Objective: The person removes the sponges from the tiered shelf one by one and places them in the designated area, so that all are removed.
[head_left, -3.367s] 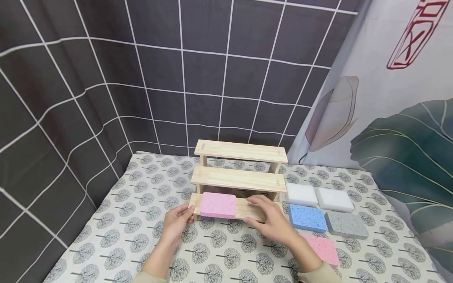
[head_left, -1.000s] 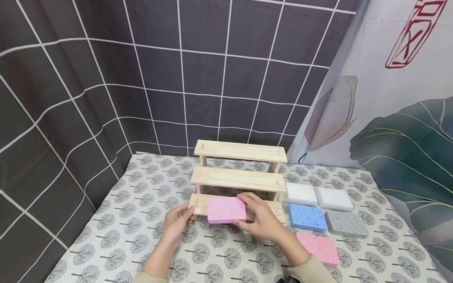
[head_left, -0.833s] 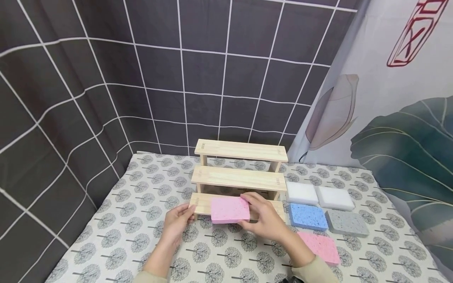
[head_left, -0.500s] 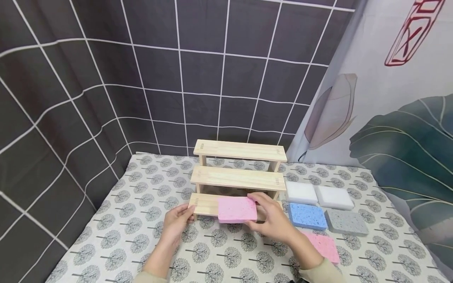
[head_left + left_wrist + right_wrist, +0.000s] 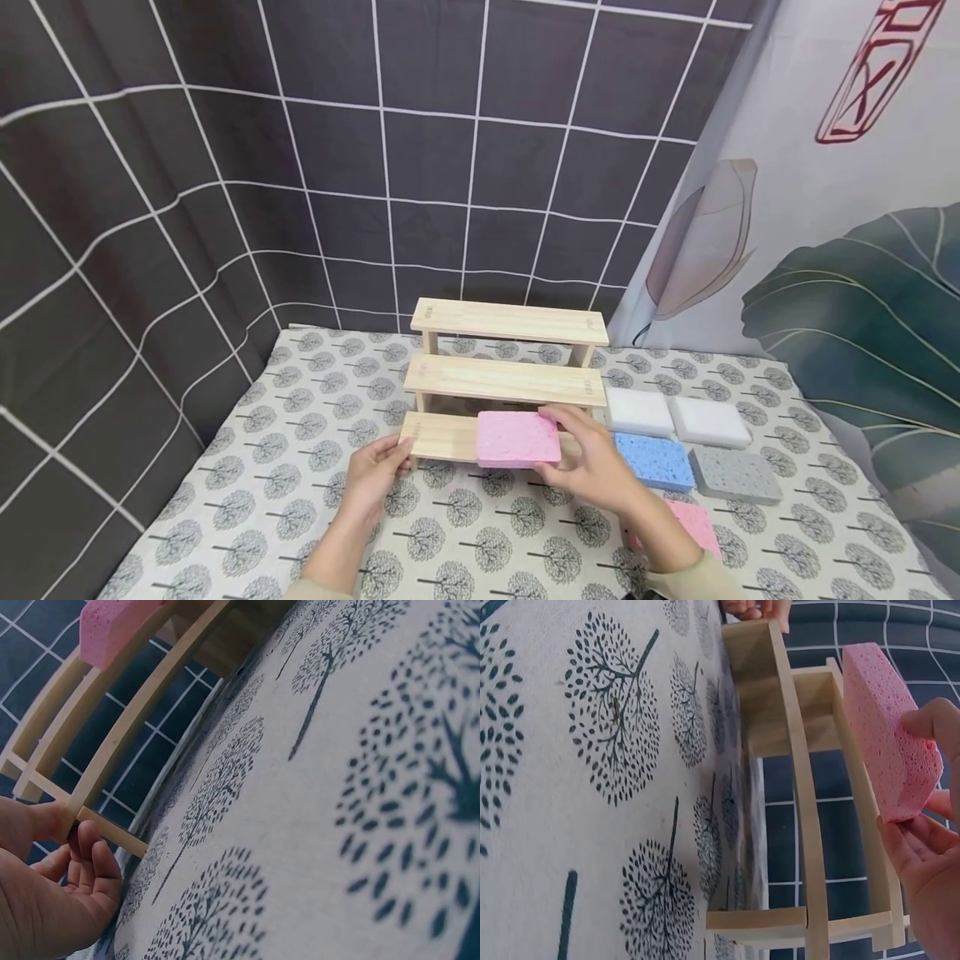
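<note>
My right hand point(image 5: 592, 462) grips a pink sponge point(image 5: 517, 439) by its right end, thumb on one side and fingers on the other. In the right wrist view the sponge point(image 5: 889, 735) appears lifted, over the lower steps of a three-step wooden rack point(image 5: 506, 379). From the head, it covers the middle right of the lowest step point(image 5: 442, 435). My left hand point(image 5: 371, 475) pinches that step's left end; the left wrist view shows the thumb above and curled fingers point(image 5: 94, 862) below the board. The two upper steps carry nothing.
Right of the rack lie two white sponges point(image 5: 637, 412), a blue sponge point(image 5: 652, 461) and a grey sponge point(image 5: 733, 475). A second pink sponge point(image 5: 697, 529) lies nearer, partly behind my right forearm. A tree-print cloth point(image 5: 315, 400) covers the table; a dark checked curtain point(image 5: 322, 167) hangs behind.
The pink sponge lay at the left of the lowest step, my right hand apart from it. That hand took hold of it and moved it rightward, lately slightly up. My left hand stayed put.
</note>
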The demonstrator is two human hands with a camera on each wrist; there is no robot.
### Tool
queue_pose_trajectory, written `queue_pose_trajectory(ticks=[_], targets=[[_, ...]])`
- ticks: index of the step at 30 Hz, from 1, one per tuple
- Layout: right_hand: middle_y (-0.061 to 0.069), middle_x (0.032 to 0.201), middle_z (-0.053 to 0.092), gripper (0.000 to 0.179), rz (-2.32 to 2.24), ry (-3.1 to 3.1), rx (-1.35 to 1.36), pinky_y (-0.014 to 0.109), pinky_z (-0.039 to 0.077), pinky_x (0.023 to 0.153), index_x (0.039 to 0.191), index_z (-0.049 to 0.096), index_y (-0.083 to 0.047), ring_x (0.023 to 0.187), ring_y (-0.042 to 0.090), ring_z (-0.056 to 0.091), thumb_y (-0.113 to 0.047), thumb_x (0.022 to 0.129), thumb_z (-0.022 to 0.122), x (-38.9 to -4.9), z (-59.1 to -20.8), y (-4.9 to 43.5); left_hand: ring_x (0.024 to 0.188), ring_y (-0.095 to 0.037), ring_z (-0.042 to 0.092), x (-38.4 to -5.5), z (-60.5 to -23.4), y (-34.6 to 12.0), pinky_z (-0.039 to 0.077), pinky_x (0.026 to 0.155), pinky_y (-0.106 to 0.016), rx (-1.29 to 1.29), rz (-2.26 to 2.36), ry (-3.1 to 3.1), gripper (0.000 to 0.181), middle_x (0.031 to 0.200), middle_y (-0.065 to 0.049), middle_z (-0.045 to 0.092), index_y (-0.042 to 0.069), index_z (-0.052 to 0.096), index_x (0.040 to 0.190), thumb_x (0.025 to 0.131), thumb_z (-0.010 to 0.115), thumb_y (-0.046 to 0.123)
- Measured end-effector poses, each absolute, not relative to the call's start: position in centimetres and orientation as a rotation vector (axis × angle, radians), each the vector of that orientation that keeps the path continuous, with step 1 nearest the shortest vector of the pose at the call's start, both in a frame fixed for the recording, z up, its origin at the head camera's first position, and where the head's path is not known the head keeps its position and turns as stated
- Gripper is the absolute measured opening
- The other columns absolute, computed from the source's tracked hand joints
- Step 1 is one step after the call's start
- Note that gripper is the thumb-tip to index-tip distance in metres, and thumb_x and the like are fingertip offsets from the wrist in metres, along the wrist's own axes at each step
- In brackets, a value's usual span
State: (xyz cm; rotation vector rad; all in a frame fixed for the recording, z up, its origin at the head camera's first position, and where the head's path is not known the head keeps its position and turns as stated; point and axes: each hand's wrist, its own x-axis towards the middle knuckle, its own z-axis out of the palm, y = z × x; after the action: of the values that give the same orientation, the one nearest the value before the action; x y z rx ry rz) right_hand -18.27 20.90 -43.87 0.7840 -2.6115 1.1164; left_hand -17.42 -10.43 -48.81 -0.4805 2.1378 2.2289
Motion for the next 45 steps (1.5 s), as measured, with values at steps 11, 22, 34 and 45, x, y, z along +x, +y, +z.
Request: queue_pose_trajectory(ticks=[11,22,34,45], targets=[[0.019,0.138,0.056,0.071,1.237,-2.560,0.771,0.047,0.062,0.076,0.136,0.056,0.003,0.104,0.034,0.065,0.001,0.071,0.083,-17.7,-43.6,22.6,0.082,-0.016,0.063,-17.4,-49.1,-10.6,0.058,0.072,-0.021,-0.491,2.210,2.138,0.040,0.095,-0.011,0.069,-0.012,0.057,0.129,0.097,0.067,0.012],[0.012,0.132,0.063,0.070,1.049,-2.481,0.772,0.022,0.040,0.108,0.132,0.061,-0.001,0.120,0.031,0.060,-0.002,0.066,0.087,-17.5,-43.9,24.9,0.082,-0.016,0.063,-17.3,-49.1,-10.7,0.058,0.072,-0.022,-0.493,2.205,2.141,0.042,0.096,-0.011,0.069,-0.012,0.057,0.129,0.098,0.067,0.013],[0.008,0.129,0.065,0.070,0.961,-2.523,0.668,0.047,0.051,0.100,0.131,0.062,-0.001,0.117,0.023,0.060,-0.004,0.066,0.089,-17.0,-43.7,28.1,0.081,-0.016,0.062,-17.3,-48.9,-10.6,0.057,0.072,-0.023,-0.486,2.199,2.143,0.043,0.096,-0.011,0.069,-0.012,0.056,0.131,0.098,0.066,0.013],[0.011,0.131,0.063,0.071,0.933,-2.544,0.593,0.068,0.047,0.094,0.132,0.062,-0.005,0.118,0.015,0.055,-0.006,0.066,0.090,-16.1,-43.4,31.0,0.081,-0.015,0.062,-17.3,-48.7,-10.5,0.057,0.072,-0.022,-0.491,2.184,2.153,0.044,0.096,-0.010,0.069,-0.011,0.056,0.131,0.099,0.067,0.016]])
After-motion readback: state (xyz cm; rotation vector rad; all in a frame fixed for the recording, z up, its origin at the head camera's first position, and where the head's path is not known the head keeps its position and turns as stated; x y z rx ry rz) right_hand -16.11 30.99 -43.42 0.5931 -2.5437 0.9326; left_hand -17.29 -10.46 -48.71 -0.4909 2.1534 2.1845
